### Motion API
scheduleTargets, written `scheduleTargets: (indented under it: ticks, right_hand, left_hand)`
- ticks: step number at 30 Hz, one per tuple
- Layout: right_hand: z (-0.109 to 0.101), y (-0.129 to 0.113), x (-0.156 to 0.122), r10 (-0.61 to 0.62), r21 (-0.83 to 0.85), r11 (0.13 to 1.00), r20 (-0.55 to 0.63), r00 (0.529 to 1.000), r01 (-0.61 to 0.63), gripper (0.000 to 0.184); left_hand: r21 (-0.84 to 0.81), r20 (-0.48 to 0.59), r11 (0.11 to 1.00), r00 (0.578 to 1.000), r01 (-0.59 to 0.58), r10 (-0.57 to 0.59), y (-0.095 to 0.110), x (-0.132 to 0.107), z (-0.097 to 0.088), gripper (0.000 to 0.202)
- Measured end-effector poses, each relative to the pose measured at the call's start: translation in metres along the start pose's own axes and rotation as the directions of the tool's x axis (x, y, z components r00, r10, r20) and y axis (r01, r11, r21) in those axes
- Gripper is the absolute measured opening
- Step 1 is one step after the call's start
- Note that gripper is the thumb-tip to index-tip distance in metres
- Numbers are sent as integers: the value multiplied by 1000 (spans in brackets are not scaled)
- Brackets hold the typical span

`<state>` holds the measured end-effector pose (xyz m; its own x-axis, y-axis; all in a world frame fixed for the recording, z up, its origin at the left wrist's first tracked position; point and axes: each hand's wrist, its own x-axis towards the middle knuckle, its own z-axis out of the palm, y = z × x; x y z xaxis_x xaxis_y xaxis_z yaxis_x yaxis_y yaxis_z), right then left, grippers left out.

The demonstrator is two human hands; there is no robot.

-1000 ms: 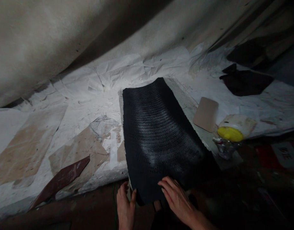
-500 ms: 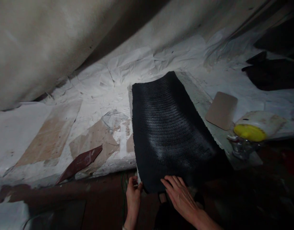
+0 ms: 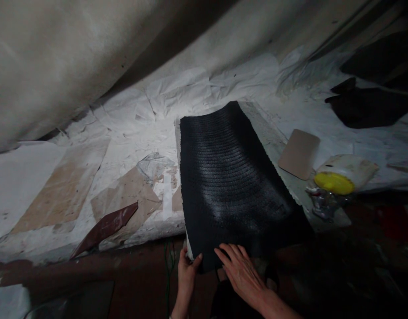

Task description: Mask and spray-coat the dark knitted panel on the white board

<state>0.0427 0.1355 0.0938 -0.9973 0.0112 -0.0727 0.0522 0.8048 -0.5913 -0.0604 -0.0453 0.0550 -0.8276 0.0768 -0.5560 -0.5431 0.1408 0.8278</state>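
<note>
A black ribbed sheet (image 3: pixel 228 177) with finely jagged side edges lies over a pale board (image 3: pixel 262 119) on the bench, its near end reaching past the bench front. Curved rows run across its middle, where light glints. At the near left corner, my left hand (image 3: pixel 187 270) pinches the sheet, thumb on top and fingers partly hidden beside the edge. My right hand (image 3: pixel 238 268) rests on the near edge with its fingers stretched out over the black surface; its thumb is hidden.
White covering (image 3: pixel 150 133) spreads over the bench. To the left are a dark red scrap (image 3: pixel 106 228) and brown sheets (image 3: pixel 62 190). At right lie a tan rounded board (image 3: pixel 299 153), a container with a yellow lid (image 3: pixel 334 183) and dark pieces (image 3: pixel 373 106). Draped cloth (image 3: pixel 74 57) hangs behind.
The view has shifted slightly, moving the bench things a little leftward. My left thumb has come onto the sheet's corner. My right hand stays on the near edge.
</note>
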Motion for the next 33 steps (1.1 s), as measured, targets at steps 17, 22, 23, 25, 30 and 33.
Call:
scheduleTargets:
  ticks: [17, 22, 23, 25, 30, 33]
  right_hand:
    - [-4, 3, -4, -53, 41, 998, 30, 998, 52, 57]
    - [-7, 2, -7, -63, 29, 998, 78, 995, 61, 60]
    - [-7, 2, -7, -70, 31, 997, 78, 995, 68, 60]
    - [-8, 2, -7, -77, 43, 996, 59, 995, 75, 59]
    - [-17, 14, 2, 35, 96, 995, -131, 991, -23, 47]
    - [-24, 26, 16, 135, 64, 990, -240, 961, -124, 44]
  left_hand:
    - [131, -130, 986, 984, -103, 120, 28, -43, 11, 54]
    - [65, -252, 997, 968, 30, -13, 30, -26, 12, 65]
    - [68, -254, 996, 966, 58, -39, 30, -24, 13, 64]
    - [47, -205, 996, 977, 78, -67, 30, -21, 15, 62]
    - [63, -6, 996, 998, -60, 60, 44, -24, 23, 48]
    - [203, 23, 963, 984, -179, 178, 52, -24, 23, 41]
